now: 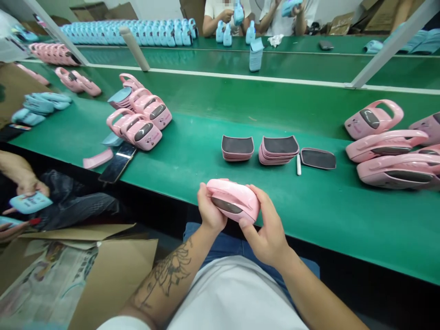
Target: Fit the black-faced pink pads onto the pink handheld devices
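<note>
Between both hands, just past the table's front edge, is a pink handled plastic housing (233, 200) with a dark oval window on its near side. My left hand (210, 208) is closed round its left end. At the right end, my right hand (266, 224) grips with the thumb below and the fingers behind. Two stacks of pink-rimmed dark panels, a left stack (237, 148) and a right stack (277, 149), stand on the table beyond. Beside them lie a single panel (318, 158) and a small white stick (299, 165).
Similar pink housings (395, 176) crowd the right side, and another group (142, 130) stands left. A phone (118, 162) overhangs the front edge. An open carton (117, 275) is at lower left, near a co-worker's hand (32, 188). A metal post (388, 46) rises at right.
</note>
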Demonstrator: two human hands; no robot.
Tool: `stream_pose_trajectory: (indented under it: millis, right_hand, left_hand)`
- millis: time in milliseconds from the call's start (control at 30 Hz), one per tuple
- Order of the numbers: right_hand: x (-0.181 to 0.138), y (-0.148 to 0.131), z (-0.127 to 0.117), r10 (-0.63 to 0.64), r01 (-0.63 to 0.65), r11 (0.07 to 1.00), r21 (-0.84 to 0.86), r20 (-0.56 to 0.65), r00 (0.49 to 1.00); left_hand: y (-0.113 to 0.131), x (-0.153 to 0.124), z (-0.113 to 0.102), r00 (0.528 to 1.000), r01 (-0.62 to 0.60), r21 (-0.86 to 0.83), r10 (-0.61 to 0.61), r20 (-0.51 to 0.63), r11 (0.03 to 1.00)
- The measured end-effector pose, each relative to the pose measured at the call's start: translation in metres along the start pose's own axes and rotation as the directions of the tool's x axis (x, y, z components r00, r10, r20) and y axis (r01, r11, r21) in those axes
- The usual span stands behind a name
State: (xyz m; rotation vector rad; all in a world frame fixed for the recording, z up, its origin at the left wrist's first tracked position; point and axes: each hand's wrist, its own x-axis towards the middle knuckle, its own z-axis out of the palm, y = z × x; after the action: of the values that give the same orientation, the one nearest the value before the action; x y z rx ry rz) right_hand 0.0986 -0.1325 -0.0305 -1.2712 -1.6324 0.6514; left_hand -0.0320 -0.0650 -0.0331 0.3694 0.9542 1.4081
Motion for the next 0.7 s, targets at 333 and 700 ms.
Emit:
stream_pose_trajectory:
  millis: [333,700]
  right_hand:
    - [0.016,0.011,0.010,0.092,-0.100,0.991,0.084,0.098,0.991]
    - [0.024,0.013,-0.032,0.093,-0.085,0.990,0.116,-0.064,0.994]
  left_hand:
    - [0.004,0.002,-0.017,0.939,-0.338,0.312,0.340,0.049,0.888]
    - [0.000,0.013,0.028,0.749,-0.658,0.374,0.511,0.423,0.654]
